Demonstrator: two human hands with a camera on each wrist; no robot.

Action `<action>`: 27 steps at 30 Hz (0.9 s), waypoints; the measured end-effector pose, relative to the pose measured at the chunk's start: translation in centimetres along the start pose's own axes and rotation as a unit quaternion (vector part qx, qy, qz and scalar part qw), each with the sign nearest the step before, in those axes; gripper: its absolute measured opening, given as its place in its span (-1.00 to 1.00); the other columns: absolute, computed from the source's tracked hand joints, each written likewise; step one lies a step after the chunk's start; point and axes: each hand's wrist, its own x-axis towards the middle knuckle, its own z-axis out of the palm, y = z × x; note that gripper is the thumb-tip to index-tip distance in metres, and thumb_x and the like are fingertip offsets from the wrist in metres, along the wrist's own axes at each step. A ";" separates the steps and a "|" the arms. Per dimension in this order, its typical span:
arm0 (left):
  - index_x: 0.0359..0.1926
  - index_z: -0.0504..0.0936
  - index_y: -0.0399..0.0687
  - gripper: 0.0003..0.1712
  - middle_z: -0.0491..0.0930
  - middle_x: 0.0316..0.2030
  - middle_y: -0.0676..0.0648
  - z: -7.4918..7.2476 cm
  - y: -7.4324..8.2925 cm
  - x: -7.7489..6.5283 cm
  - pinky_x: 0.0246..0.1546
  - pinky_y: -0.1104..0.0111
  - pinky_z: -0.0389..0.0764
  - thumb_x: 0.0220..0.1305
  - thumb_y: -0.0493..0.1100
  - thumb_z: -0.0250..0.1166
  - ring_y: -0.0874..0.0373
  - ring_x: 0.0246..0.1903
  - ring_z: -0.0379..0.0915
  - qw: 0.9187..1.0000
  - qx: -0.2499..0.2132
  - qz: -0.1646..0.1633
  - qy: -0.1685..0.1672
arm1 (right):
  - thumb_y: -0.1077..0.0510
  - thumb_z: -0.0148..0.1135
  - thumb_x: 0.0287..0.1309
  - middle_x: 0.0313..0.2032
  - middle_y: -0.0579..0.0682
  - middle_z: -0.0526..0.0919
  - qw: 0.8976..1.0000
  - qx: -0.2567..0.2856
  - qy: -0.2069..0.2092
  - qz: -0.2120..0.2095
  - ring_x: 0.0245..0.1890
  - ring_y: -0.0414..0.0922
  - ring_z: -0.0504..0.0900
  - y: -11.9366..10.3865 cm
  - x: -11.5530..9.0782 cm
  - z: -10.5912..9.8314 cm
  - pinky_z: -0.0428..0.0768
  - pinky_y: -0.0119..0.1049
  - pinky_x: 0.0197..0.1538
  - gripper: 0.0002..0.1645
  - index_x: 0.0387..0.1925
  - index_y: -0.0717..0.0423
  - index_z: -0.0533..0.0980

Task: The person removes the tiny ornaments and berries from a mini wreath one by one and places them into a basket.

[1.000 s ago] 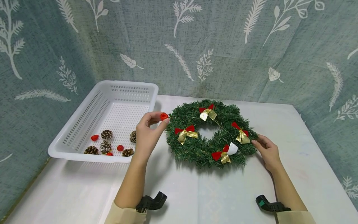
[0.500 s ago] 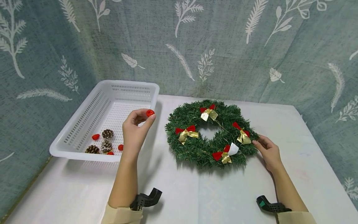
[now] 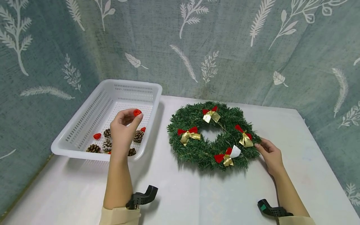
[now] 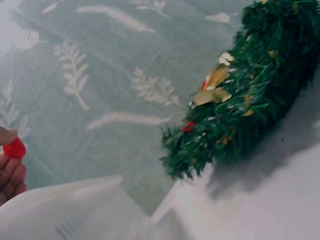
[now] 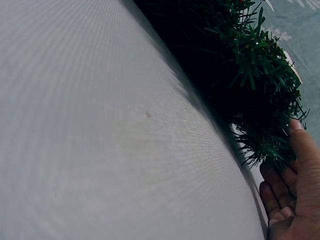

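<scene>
My left hand (image 3: 123, 128) is raised over the white basket (image 3: 64, 152), pinching a small red round ornament (image 3: 137, 112) between thumb and fingertips. The same ornament (image 4: 15, 148) shows at the left edge of the left wrist view; its exact kind is unclear. A green Christmas wreath (image 3: 182, 117) lies on the table with several red and gold bows (image 3: 189, 135) on it. At its right rim, my right hand (image 3: 271, 156) grips the greenery with the thumb on top and the fingers beneath; some fingertips are hidden by the needles.
Inside the basket lie several pinecones (image 3: 93, 148) and more red ornaments (image 3: 97, 136), partly hidden by my left arm. A white table (image 3: 174, 197) bears everything. A patterned blue-green cloth (image 3: 157, 40) hangs behind and at the sides.
My left hand has moved left with the red ornament, from beside the wreath to above the basket. The right hand stays on the wreath, which has not moved.
</scene>
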 end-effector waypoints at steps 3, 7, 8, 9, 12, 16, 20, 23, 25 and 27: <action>-0.09 0.57 -0.16 -0.68 0.52 -0.28 0.12 -0.8 -0.2 0.1 -0.10 0.51 0.46 0.14 -0.16 0.37 0.25 -0.22 0.47 1.000 0.015 -0.018 0.010 | 0.24 0.21 0.22 -0.29 -0.39 0.57 1.000 -0.003 0.001 0.003 -0.24 -0.43 0.49 0.3 -0.2 0.1 0.49 -0.70 -0.17 -0.73 -0.20 -0.25 0.53; -0.06 0.58 -0.15 -0.65 0.52 -0.27 0.14 -1.5 -0.5 0.2 -0.11 0.53 0.45 0.14 -0.15 0.38 0.27 -0.21 0.46 0.999 0.035 -0.028 0.020 | 0.25 0.21 0.21 -0.29 -0.40 0.58 1.000 0.000 0.004 0.000 -0.23 -0.43 0.50 0.4 -0.3 0.2 0.49 -0.70 -0.16 -0.74 -0.19 -0.22 0.54; -0.05 0.58 -0.16 -0.64 0.52 -0.27 0.14 -1.7 -0.6 0.3 -0.12 0.54 0.45 0.14 -0.15 0.38 0.28 -0.21 0.46 0.999 0.038 -0.029 0.021 | 0.26 0.21 0.22 -0.29 -0.40 0.59 1.000 0.001 0.006 -0.003 -0.23 -0.43 0.50 0.4 -0.3 0.2 0.49 -0.70 -0.16 -0.75 -0.19 -0.21 0.55; -0.04 0.58 -0.16 -0.63 0.52 -0.27 0.15 -1.8 -0.6 0.4 -0.12 0.55 0.46 0.14 -0.15 0.38 0.28 -0.21 0.46 0.998 0.042 -0.030 0.022 | 0.26 0.21 0.21 -0.29 -0.39 0.59 1.000 0.005 0.006 -0.007 -0.23 -0.43 0.51 0.4 -0.3 0.1 0.49 -0.70 -0.16 -0.75 -0.19 -0.19 0.55; -0.02 0.59 -0.17 -0.62 0.53 -0.27 0.16 -2.2 -0.9 0.5 -0.12 0.57 0.47 0.14 -0.15 0.37 0.29 -0.22 0.47 0.998 0.050 -0.032 0.027 | 0.26 0.21 0.21 -0.29 -0.39 0.61 1.000 0.007 0.006 -0.016 -0.24 -0.44 0.52 0.4 -0.4 0.0 0.49 -0.70 -0.16 -0.75 -0.20 -0.19 0.56; -0.01 0.59 -0.17 -0.61 0.52 -0.27 0.16 -2.8 -1.2 0.7 -0.15 0.59 0.48 0.14 -0.15 0.38 0.29 -0.24 0.46 0.997 0.052 -0.043 0.040 | 0.27 0.21 0.21 -0.29 -0.40 0.61 1.000 0.006 0.005 -0.010 -0.23 -0.44 0.52 0.3 -0.4 -0.1 0.49 -0.70 -0.15 -0.75 -0.20 -0.18 0.56; -0.01 0.59 -0.15 -0.61 0.52 -0.27 0.18 -3.2 -1.5 0.9 -0.15 0.59 0.47 0.14 -0.14 0.38 0.30 -0.24 0.45 0.996 0.057 -0.052 0.052 | 0.27 0.21 0.21 -0.29 -0.41 0.60 1.000 0.005 0.005 -0.003 -0.23 -0.45 0.52 0.1 -0.3 -0.1 0.49 -0.70 -0.15 -0.74 -0.20 -0.20 0.55; -0.01 0.60 -0.14 -0.62 0.51 -0.28 0.20 -3.4 -1.6 1.1 -0.14 0.60 0.47 0.14 -0.14 0.38 0.33 -0.24 0.45 0.994 0.067 -0.056 0.067 | 0.27 0.21 0.21 -0.29 -0.40 0.59 1.000 0.004 0.005 -0.004 -0.23 -0.45 0.51 0.0 -0.2 -0.1 0.49 -0.70 -0.16 -0.73 -0.22 -0.22 0.54; -0.02 0.60 -0.14 -0.62 0.52 -0.30 0.22 -3.6 -1.6 1.2 -0.16 0.60 0.47 0.13 -0.14 0.38 0.34 -0.25 0.46 0.993 0.071 -0.059 0.078 | 0.27 0.21 0.21 -0.29 -0.39 0.58 1.000 0.008 0.006 -0.006 -0.24 -0.44 0.51 -0.1 -0.2 0.0 0.49 -0.70 -0.16 -0.73 -0.23 -0.24 0.55; -0.01 0.60 -0.15 -0.61 0.52 -0.30 0.21 -3.7 -1.5 1.3 -0.16 0.60 0.47 0.13 -0.13 0.38 0.36 -0.26 0.45 0.992 0.079 -0.059 0.084 | 0.27 0.22 0.20 -0.30 -0.39 0.58 1.000 0.011 0.007 -0.008 -0.24 -0.44 0.51 -0.1 -0.2 0.0 0.49 -0.70 -0.17 -0.72 -0.24 -0.25 0.55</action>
